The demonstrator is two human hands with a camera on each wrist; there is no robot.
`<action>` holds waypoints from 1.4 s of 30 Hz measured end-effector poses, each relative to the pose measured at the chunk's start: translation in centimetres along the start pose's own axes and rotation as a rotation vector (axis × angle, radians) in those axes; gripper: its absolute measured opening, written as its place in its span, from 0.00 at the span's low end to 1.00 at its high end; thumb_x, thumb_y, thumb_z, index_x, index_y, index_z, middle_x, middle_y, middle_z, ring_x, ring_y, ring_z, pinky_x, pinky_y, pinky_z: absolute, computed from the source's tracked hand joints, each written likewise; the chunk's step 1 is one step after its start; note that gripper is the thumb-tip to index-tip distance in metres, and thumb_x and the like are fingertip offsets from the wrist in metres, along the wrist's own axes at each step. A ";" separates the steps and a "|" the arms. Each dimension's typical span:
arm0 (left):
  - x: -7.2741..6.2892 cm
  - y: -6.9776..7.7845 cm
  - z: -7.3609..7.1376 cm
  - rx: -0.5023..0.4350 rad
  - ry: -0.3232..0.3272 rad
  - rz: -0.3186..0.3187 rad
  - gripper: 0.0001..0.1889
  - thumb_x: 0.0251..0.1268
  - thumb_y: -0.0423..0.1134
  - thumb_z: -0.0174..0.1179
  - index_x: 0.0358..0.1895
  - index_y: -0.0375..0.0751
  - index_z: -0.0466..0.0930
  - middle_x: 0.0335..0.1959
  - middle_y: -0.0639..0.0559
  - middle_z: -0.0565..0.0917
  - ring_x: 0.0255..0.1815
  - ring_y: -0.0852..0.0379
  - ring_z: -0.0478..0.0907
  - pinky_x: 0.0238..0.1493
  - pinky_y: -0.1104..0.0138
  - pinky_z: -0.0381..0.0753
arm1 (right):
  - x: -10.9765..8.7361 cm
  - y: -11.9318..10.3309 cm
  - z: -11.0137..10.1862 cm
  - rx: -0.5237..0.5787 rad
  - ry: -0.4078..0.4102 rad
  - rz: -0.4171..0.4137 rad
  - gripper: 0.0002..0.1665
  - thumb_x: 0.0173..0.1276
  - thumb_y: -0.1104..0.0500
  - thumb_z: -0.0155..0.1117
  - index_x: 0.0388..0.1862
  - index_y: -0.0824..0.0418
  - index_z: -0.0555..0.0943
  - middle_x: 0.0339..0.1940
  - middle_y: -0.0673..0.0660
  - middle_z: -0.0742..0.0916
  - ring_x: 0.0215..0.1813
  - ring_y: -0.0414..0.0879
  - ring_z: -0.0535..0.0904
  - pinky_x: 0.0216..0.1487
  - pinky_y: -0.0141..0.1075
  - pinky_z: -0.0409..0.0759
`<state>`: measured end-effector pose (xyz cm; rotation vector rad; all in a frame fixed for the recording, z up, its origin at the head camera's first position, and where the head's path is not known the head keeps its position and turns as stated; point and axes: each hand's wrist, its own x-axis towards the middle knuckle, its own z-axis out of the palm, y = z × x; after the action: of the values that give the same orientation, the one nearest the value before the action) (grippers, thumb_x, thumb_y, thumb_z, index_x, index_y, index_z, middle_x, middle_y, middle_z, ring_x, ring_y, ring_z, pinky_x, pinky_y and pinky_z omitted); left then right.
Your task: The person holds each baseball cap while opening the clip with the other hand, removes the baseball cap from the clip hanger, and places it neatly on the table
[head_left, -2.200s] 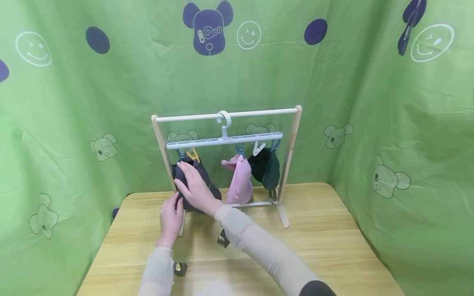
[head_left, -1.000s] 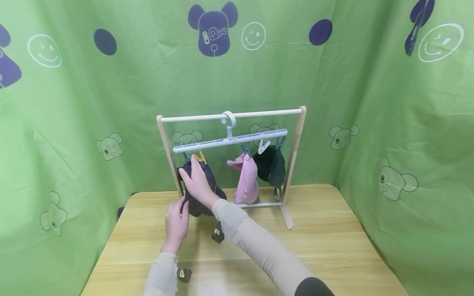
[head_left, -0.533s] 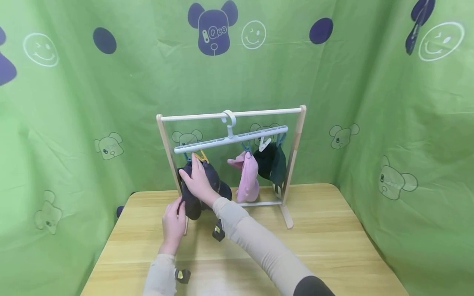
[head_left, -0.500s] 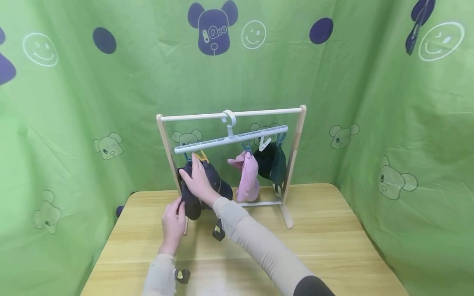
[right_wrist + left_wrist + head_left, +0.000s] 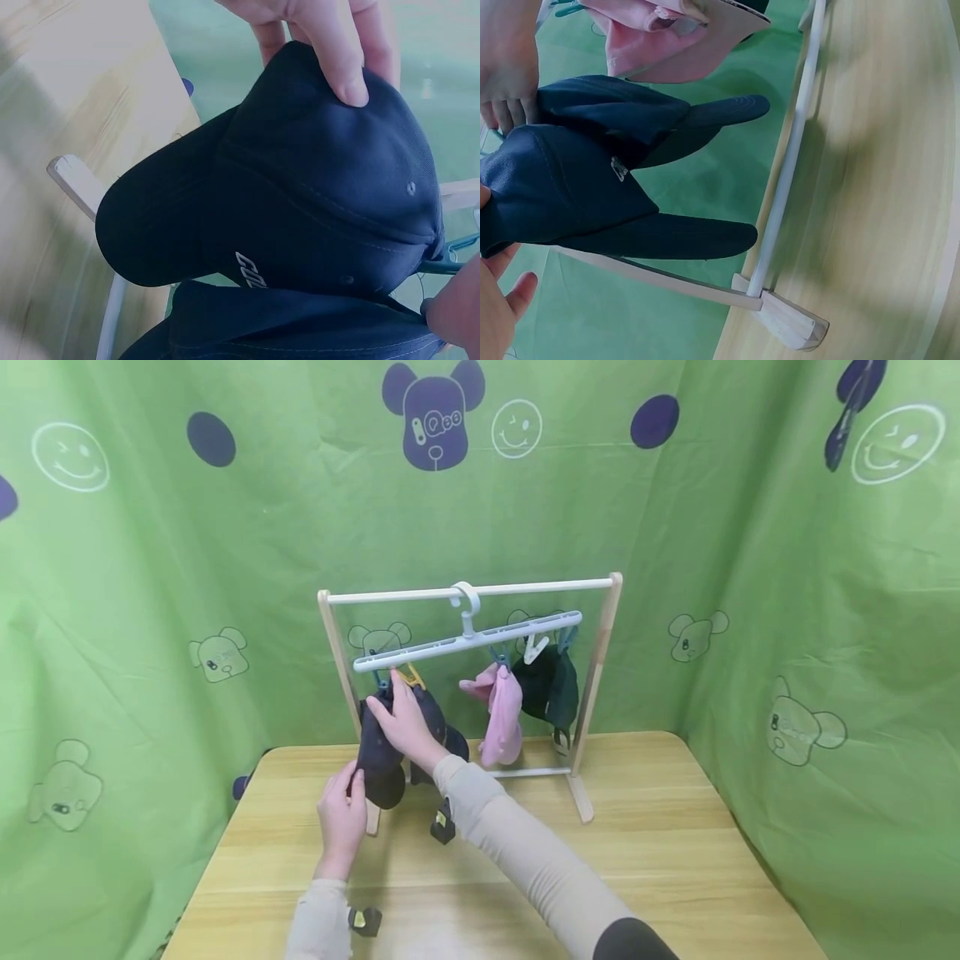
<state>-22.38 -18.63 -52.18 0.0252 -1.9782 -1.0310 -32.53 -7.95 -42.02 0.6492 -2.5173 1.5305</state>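
Note:
Two dark navy baseball caps hang side by side at the rack's left: the outer cap (image 5: 381,760) and the inner cap (image 5: 455,744). My left hand (image 5: 342,817) pinches the outer cap's edge, with the thumb on its outside in the right wrist view. My right hand (image 5: 408,720) rests at the tops of the caps, its fingers fairly straight, beside the teal clip (image 5: 381,683) and the yellow clip (image 5: 414,675). Its fingertips are partly hidden. White lettering (image 5: 250,270) shows on the outer cap's front.
A light-blue hanger (image 5: 450,645) tilts down to the left on the wooden rack (image 5: 598,668). It also carries a pink cap (image 5: 502,718), a white clip (image 5: 536,649) and a dark green cap (image 5: 551,685). The rack stands on a wooden table (image 5: 637,860) before green curtains.
My left hand has moved slightly left and down, drawing the outer cap away from the inner one. The hanger's left end has dipped and its right end has risen. My right hand stays by the clips.

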 end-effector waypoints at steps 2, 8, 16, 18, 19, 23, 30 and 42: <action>0.1 0.0 -0.1 -0.003 0.007 -0.011 0.11 0.65 0.28 0.59 0.48 0.31 0.83 0.40 0.33 0.86 0.37 0.45 0.81 0.31 0.78 0.76 | 0.1 -0.1 -0.2 0.004 -0.005 0.010 0.41 0.76 0.47 0.50 0.79 0.61 0.48 0.80 0.59 0.58 0.80 0.51 0.53 0.80 0.44 0.54; 0.4 -0.1 -0.5 -0.025 0.045 -0.077 0.11 0.65 0.29 0.59 0.48 0.31 0.83 0.43 0.34 0.86 0.35 0.49 0.80 0.32 0.80 0.72 | 0.3 0.0 -0.5 0.015 0.054 0.037 0.35 0.76 0.47 0.49 0.77 0.56 0.57 0.76 0.57 0.68 0.76 0.51 0.64 0.76 0.44 0.62; 1.0 -0.4 -1.3 -0.091 0.081 -0.259 0.10 0.68 0.33 0.58 0.48 0.35 0.84 0.45 0.37 0.87 0.28 0.76 0.70 0.28 0.83 0.69 | 0.7 0.0 -0.7 0.099 0.157 0.027 0.24 0.75 0.52 0.52 0.67 0.55 0.71 0.64 0.57 0.81 0.67 0.50 0.76 0.69 0.41 0.72; 1.1 -0.4 -1.4 -0.106 0.089 -0.288 0.10 0.68 0.34 0.58 0.48 0.35 0.84 0.46 0.37 0.87 0.32 0.79 0.72 0.31 0.85 0.70 | 0.8 0.1 -0.7 0.127 0.171 0.013 0.23 0.75 0.54 0.53 0.65 0.58 0.73 0.62 0.58 0.83 0.65 0.50 0.78 0.68 0.40 0.74; 1.1 -0.4 -1.5 -0.107 0.092 -0.295 0.10 0.68 0.34 0.58 0.48 0.36 0.84 0.46 0.38 0.87 0.35 0.79 0.72 0.33 0.86 0.70 | 0.8 0.1 -0.7 0.137 0.177 0.009 0.22 0.75 0.55 0.54 0.64 0.59 0.73 0.61 0.59 0.83 0.64 0.50 0.79 0.67 0.39 0.75; 1.3 -0.4 -1.6 -0.099 0.092 -0.304 0.10 0.68 0.35 0.58 0.48 0.36 0.85 0.46 0.38 0.87 0.38 0.78 0.74 0.35 0.87 0.71 | 0.9 0.1 -0.6 0.157 0.189 0.006 0.22 0.74 0.56 0.55 0.63 0.62 0.74 0.59 0.60 0.84 0.62 0.51 0.80 0.65 0.38 0.77; 1.4 -0.3 -1.7 -0.095 0.085 -0.307 0.10 0.68 0.34 0.58 0.48 0.36 0.85 0.46 0.39 0.87 0.38 0.80 0.73 0.35 0.88 0.71 | 1.1 -0.1 -0.6 0.125 0.191 0.015 0.20 0.75 0.56 0.53 0.62 0.62 0.76 0.60 0.59 0.84 0.62 0.50 0.80 0.65 0.39 0.76; 1.3 0.1 -1.9 -0.090 0.105 -0.322 0.11 0.68 0.35 0.58 0.48 0.36 0.85 0.48 0.41 0.87 0.43 0.68 0.80 0.38 0.88 0.70 | 1.5 0.1 -0.5 0.161 0.130 0.000 0.19 0.78 0.57 0.47 0.60 0.62 0.76 0.58 0.58 0.85 0.64 0.49 0.78 0.69 0.38 0.73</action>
<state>-21.80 -20.34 -50.70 0.3519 -1.8669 -1.2953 -34.00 -7.92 -41.34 0.5500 -2.3181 1.7288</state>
